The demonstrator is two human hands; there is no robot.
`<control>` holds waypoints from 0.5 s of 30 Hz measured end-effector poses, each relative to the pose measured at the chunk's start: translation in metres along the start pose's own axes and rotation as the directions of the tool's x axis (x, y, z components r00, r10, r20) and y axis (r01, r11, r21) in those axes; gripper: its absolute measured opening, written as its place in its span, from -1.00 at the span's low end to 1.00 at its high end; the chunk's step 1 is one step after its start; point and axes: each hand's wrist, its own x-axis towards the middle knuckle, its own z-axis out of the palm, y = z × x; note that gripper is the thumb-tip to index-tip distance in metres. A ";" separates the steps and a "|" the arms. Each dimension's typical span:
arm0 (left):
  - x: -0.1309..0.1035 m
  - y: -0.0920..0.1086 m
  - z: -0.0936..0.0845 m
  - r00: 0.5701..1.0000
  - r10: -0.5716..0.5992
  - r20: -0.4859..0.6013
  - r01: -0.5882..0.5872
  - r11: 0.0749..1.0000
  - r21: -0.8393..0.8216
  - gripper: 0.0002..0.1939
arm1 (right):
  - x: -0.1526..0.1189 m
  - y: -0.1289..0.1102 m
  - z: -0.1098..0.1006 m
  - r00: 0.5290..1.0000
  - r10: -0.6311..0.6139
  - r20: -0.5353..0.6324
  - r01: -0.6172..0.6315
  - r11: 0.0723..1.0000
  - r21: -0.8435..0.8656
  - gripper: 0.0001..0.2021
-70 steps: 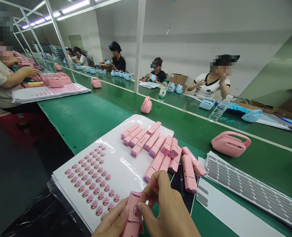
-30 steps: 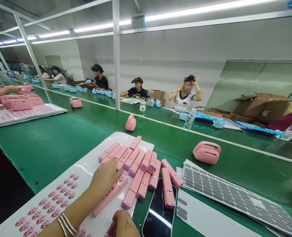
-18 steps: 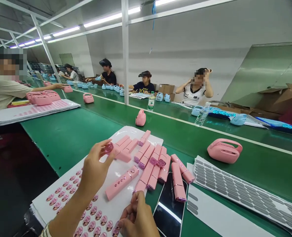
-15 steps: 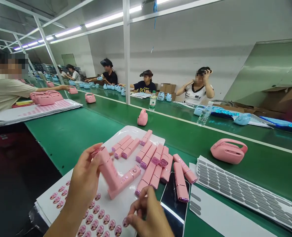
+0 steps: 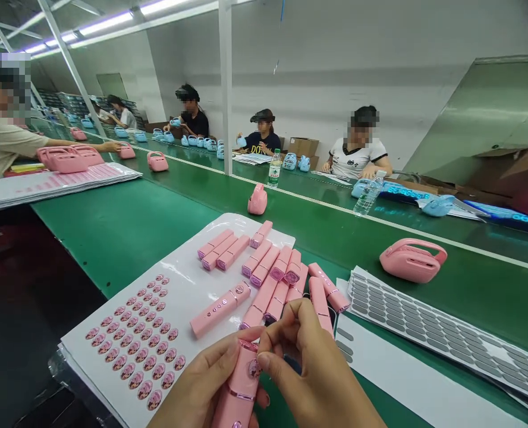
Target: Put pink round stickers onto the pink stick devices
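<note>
- A pink stick (image 5: 239, 386) is held upright-ish in the left hand (image 5: 201, 389), low in the frame, just off the near corner of the sticker sheet (image 5: 188, 297); the grip is wrapped snug round its body.
- A small round sticker (image 5: 253, 368) is pinched against the stick's upper end by the right hand (image 5: 313, 374), thumb and forefinger closed tight on it.
- Rows of the same pink stickers are left on the sheet, and one finished-looking stick (image 5: 219, 309) is lying across it.
- A loose pile of sticks (image 5: 277, 279) is spread from the sheet onto the green worktop (image 5: 134, 226), some overlapping a phone that's mostly hidden.
- Risk, as a guess: the sticker could be laid crooked or creased if the stick is rolled in the left grip while it's pressed.
- The pile sits right beside the right wrist, so a stick could get knocked toward the grey pad sheet (image 5: 424, 327) by a careless elbow.
- How well the sticker has bonded can't be told from here.
</note>
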 end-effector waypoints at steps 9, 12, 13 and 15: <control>-0.001 0.000 0.005 1.000 0.021 -0.004 -0.021 0.994 -0.109 -0.61 | -0.004 -0.004 0.002 0.997 -0.011 -0.080 -0.001 0.989 -0.147 -0.72; -0.001 -0.001 0.006 0.999 0.028 -0.035 -0.032 0.992 -0.119 -0.62 | -0.004 -0.007 0.002 0.998 0.013 -0.063 -0.023 0.986 -0.168 -0.69; -0.001 -0.002 0.006 0.999 0.029 -0.039 -0.034 0.992 -0.119 -0.62 | -0.004 -0.008 0.002 0.998 0.030 -0.049 -0.038 0.983 -0.178 -0.68; -0.001 -0.002 0.005 0.999 0.035 -0.030 -0.038 0.993 -0.111 -0.63 | -0.004 -0.011 0.002 0.998 0.065 -0.023 -0.069 0.976 -0.206 -0.66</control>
